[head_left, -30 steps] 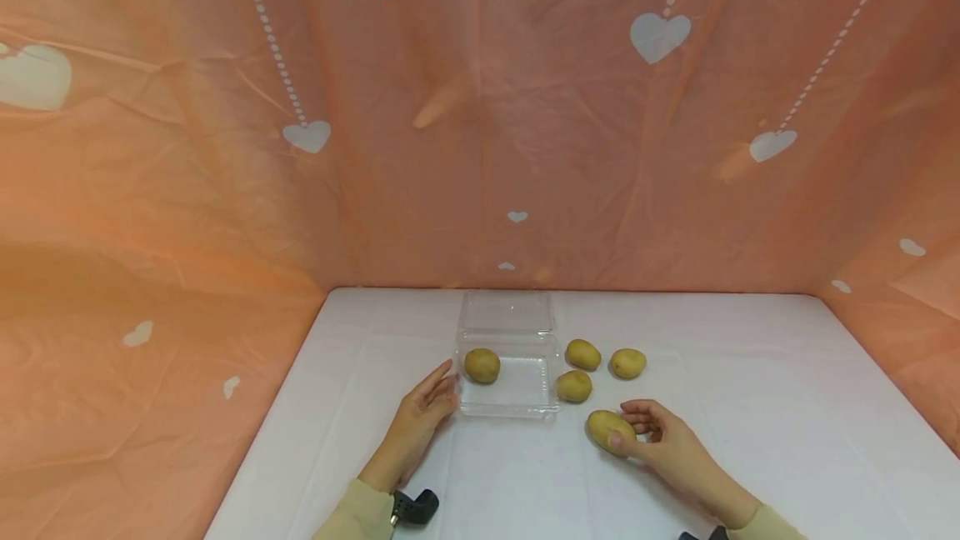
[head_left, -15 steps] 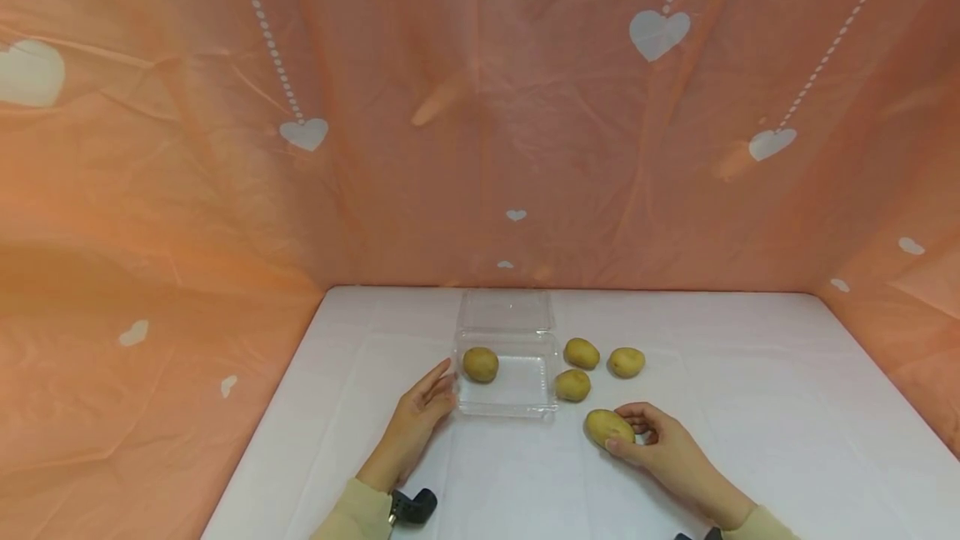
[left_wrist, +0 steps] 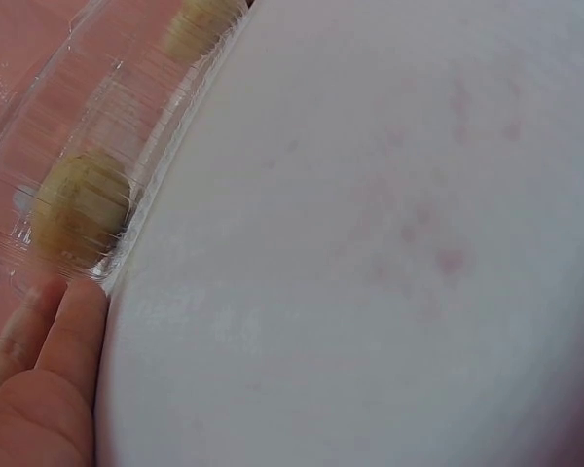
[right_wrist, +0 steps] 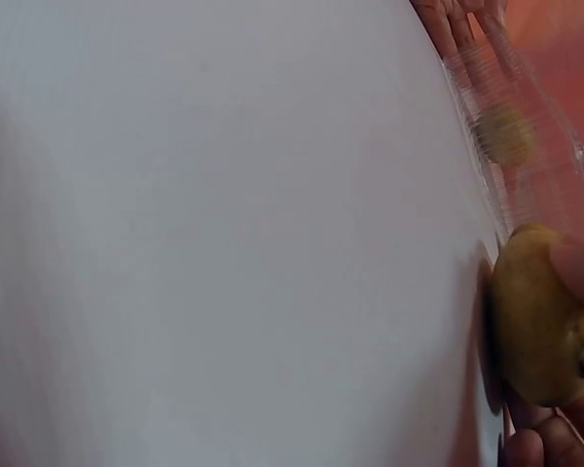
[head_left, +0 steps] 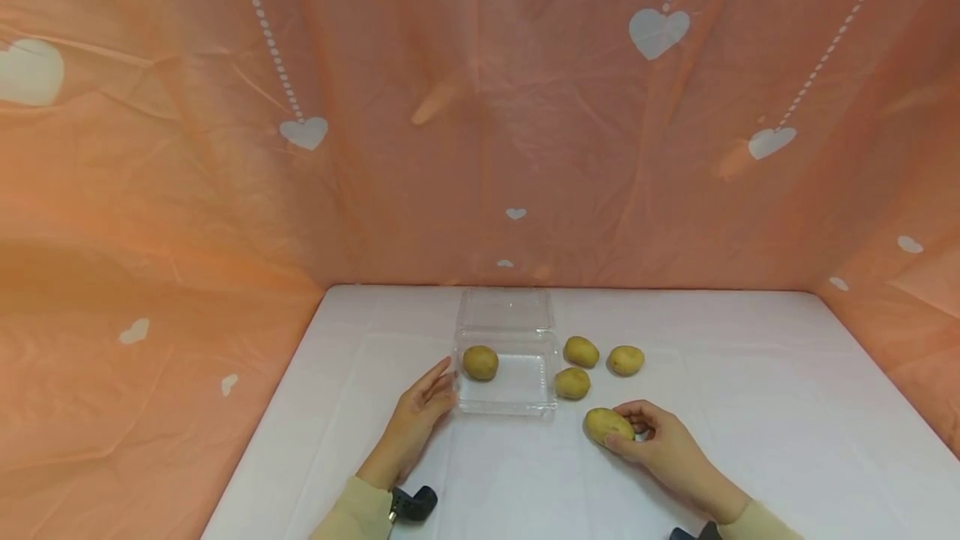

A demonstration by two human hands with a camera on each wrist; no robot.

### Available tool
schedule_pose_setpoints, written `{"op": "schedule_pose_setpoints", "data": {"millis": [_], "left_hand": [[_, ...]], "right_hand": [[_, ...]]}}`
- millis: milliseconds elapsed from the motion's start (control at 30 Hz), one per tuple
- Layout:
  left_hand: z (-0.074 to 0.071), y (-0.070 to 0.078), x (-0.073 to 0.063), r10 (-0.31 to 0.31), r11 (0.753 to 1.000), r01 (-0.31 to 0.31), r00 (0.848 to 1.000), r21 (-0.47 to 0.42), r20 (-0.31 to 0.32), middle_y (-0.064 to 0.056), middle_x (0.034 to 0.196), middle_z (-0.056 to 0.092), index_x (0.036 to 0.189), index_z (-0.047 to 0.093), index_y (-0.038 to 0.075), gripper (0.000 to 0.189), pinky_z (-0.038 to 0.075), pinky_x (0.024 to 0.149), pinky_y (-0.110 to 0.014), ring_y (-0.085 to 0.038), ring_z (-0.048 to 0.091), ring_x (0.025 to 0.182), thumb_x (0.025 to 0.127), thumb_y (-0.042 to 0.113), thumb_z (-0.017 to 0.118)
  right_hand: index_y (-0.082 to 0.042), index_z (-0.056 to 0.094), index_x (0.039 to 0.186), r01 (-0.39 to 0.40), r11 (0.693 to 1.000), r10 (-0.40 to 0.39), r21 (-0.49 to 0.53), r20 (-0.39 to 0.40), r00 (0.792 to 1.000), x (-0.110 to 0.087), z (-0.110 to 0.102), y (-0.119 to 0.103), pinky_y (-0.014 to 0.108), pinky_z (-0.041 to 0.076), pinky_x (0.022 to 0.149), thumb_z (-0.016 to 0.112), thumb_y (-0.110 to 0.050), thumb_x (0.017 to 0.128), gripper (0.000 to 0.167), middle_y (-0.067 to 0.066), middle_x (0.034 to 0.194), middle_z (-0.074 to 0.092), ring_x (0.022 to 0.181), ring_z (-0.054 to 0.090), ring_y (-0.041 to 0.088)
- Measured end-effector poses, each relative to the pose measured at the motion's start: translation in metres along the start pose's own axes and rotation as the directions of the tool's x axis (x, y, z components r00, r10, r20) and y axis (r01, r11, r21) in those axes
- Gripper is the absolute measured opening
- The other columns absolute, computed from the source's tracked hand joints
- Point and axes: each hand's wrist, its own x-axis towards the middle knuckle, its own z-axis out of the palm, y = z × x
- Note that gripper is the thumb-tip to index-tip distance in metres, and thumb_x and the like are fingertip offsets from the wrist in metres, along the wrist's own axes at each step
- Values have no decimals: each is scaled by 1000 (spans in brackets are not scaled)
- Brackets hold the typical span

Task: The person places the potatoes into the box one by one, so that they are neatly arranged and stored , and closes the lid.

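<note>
A clear plastic clamshell box (head_left: 506,398) stands with its lid (head_left: 506,307) folded back, and one potato (head_left: 480,363) sits at the left inside it. My left hand (head_left: 417,411) rests against the box's left side with fingers extended; in the left wrist view its fingertips (left_wrist: 78,302) meet the clear wall. To the right, near the table's front, my right hand (head_left: 667,444) holds another potato (head_left: 606,426) between thumb and fingers. The right wrist view shows that held potato (right_wrist: 537,326) from the side, close over the tabletop with a shadow beside it.
Three more potatoes lie right of the box: one at the back (head_left: 581,352), one farther right (head_left: 626,361), and one beside the box's right wall (head_left: 573,383). White cloth covers the table (head_left: 735,373). An orange curtain (head_left: 480,148) with hearts encloses the back and sides.
</note>
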Motion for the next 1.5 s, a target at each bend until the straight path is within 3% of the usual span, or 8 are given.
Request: {"op": "schedule_pose_setpoints", "data": {"millis": [333, 633, 1133, 1367, 1500], "left_hand": [[0, 0, 1, 4, 1000, -4, 1000, 11, -1, -19, 147, 40, 150, 36, 13, 60, 37, 106, -33, -28, 34, 137, 95, 10, 60], [1, 1, 0, 7, 1000, -7, 1000, 0, -1, -20, 147, 40, 150, 36, 11, 60, 37, 106, -32, -29, 34, 137, 95, 8, 59], [2, 1, 0, 1, 1000, -1, 1000, -10, -10, -19, 147, 40, 149, 37, 12, 60, 36, 107, -38, -28, 34, 137, 94, 8, 60], [2, -1, 0, 7, 1000, -8, 1000, -19, -7, -20, 147, 40, 149, 37, 11, 60, 35, 107, -38, -28, 34, 137, 94, 7, 59], [1, 0, 0, 8, 1000, -8, 1000, -13, -5, -20, 147, 39, 149, 37, 12, 60, 36, 107, -38, -28, 34, 137, 94, 8, 60]], "right_hand": [[-2, 60, 118, -32, 994, 27, 108, 49, 998, 10, -16, -7, 25, 52, 74, 80, -24, 80, 48, 11, 113, 64, 95, 64, 19], [-1, 58, 120, 93, 984, -93, 152, -4, 996, 29, -21, -31, 24, 53, 78, 80, -21, 81, 50, 15, 119, 60, 97, 64, 19], [0, 57, 116, 208, 956, -218, 204, 24, 976, 66, 20, -72, 25, 53, 78, 80, -15, 80, 45, 15, 108, 66, 91, 64, 22], [0, 59, 116, 268, 951, -276, 152, 28, 961, 79, 36, -79, 48, 49, 89, 81, -13, 79, 44, 13, 111, 65, 99, 62, 29], [-5, 62, 114, 272, 958, -276, 96, 30, 961, 85, 43, -81, 49, 49, 88, 82, -16, 78, 42, 8, 110, 66, 97, 62, 27]]}}
